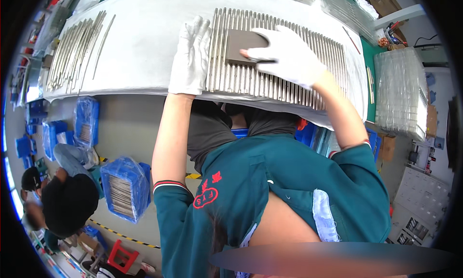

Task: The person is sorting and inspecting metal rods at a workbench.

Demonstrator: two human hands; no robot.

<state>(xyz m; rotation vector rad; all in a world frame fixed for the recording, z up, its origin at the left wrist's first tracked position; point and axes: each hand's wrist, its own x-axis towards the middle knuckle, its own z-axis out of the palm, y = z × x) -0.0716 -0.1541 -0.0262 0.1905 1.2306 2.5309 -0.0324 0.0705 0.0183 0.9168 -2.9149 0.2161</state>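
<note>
Brown block [236, 46], one: lying on top of the metal rods [241, 80], near the left end of their row, its long axis seemingly crossing theirs (the right end is hiding under a glove).

Right hand [289, 54], white-gloved: covering the block's right end, fingers pointing left and partly spread, gripping it between them; one bare fingertip [244, 52] is showing.

Metal rods, one close row: running side by side between the table's far and near edges.

Left hand [189, 61], white-gloved: lying flat along the row's left side, fingers stretched toward the far edge, holding nothing visible; whether it is touching the first rod, cannot tell. The block is sitting just to its right.

Table [140, 42], white-clothed: carrying loose rods [77, 51] toward its left edge.

Clear plastic stack [400, 92]: standing beyond the right edge.
</note>
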